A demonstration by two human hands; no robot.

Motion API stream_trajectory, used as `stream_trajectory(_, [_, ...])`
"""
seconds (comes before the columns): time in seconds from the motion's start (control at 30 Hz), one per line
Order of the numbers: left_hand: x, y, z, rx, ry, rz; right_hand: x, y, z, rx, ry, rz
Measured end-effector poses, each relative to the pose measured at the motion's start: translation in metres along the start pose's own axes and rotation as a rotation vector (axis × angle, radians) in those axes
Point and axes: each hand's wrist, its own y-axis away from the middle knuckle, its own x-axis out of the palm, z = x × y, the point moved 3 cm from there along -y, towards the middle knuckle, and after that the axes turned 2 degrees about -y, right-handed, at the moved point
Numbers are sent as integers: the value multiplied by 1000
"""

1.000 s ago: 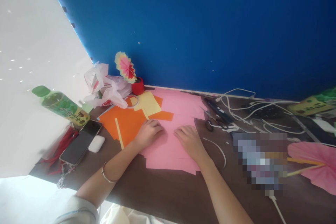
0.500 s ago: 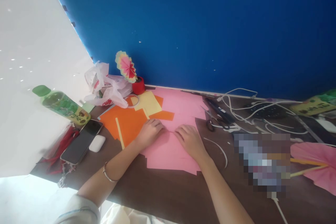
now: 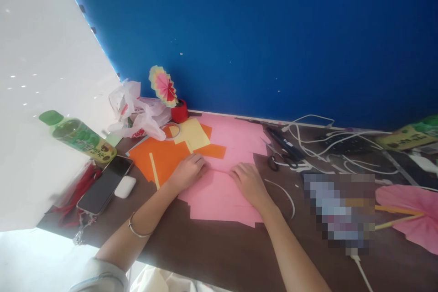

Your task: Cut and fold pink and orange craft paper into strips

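Note:
Several pink paper sheets lie overlapping on the dark table, with a raised crease or edge running between my two hands. My left hand has its fingers bent together at the left end of that edge. At its right end, my right hand rests with fingers close together, its tips pressed on the pink paper. Orange paper with a thin yellow strip lies beside my left hand. Yellow paper sits farther back.
At left are a green bottle, a phone, a white case and a plastic bag. A paper fan stands by red tape. Right: scissors, cables, pink fan.
My left hand has slid left along the pink paper, widening the gap between my hands. My right hand has barely moved. The view has shifted slightly.

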Motion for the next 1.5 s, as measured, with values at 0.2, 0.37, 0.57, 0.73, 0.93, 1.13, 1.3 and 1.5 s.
stream_trajectory(0.2, [2, 1, 9, -105, 54, -24, -2, 1, -6, 115, 15, -26])
stream_trajectory(0.37, [4, 1, 13, -155, -46, -55, 1, 3, -13, 158, 8, -66])
stream_trajectory(0.57, [1, 1, 9, -203, -166, -57, 5, 3, -15, 200, 31, -76])
stream_trajectory(0.73, [1, 0, 6, -245, -243, -24, 8, 3, -16, 238, 46, -87])
stream_trajectory(0.93, [1, -1, 3, -288, -303, 20, 12, 3, -16, 267, 82, -84])
stream_trajectory(1.13, [-1, -1, 0, -307, -322, -15, 12, 2, -14, 259, 121, -103])
stream_trajectory(1.3, [-1, 0, -22, -143, -243, -54, 10, 1, -12, 260, 116, -83])
stream_trajectory(1.5, [14, 7, -51, 110, -69, 21, 8, 1, -10, 262, 98, -80])
